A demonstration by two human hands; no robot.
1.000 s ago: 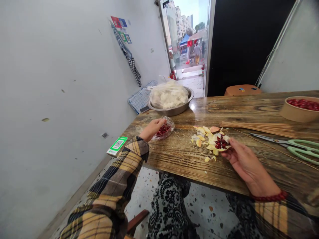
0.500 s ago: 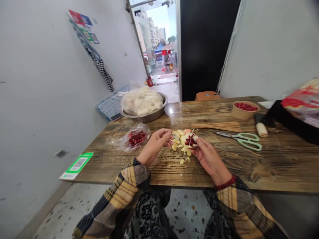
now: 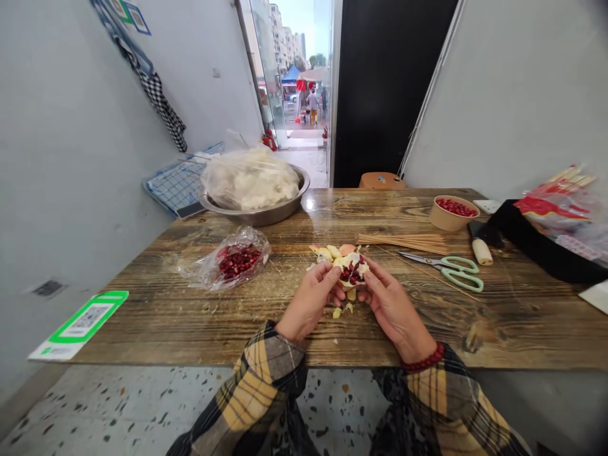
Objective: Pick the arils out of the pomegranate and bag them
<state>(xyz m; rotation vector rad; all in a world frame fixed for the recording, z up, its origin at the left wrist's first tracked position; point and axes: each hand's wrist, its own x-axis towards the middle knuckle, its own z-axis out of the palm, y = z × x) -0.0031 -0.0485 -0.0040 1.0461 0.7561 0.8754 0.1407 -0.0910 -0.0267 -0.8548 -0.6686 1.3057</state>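
Note:
A piece of pomegranate [image 3: 351,271] with dark red seeds and pale pith is between my two hands above the table. My left hand [image 3: 311,297] grips its left edge between thumb and fingers. On the right edge, my right hand [image 3: 396,307] holds it the same way. Yellowish peel scraps [image 3: 327,253] lie just behind and below the fruit. Loose red seeds [image 3: 237,261] sit in a clear plastic bag [image 3: 199,269] to the left. More seeds fill a round paper bowl [image 3: 449,218] at the back right.
On the wooden table [image 3: 228,323] are a metal basin [image 3: 270,215] with a bagged white mass, skewers [image 3: 403,241], green-handled scissors [image 3: 458,272], a knife handle [image 3: 482,251] and a green-bordered code card [image 3: 88,321]. A bagged red package [image 3: 555,199] lies far right.
My left hand has moved right, from beside the peel scraps onto the pomegranate piece. My right hand still holds the piece. The camera view has shifted, moving the table's objects leftward in view.

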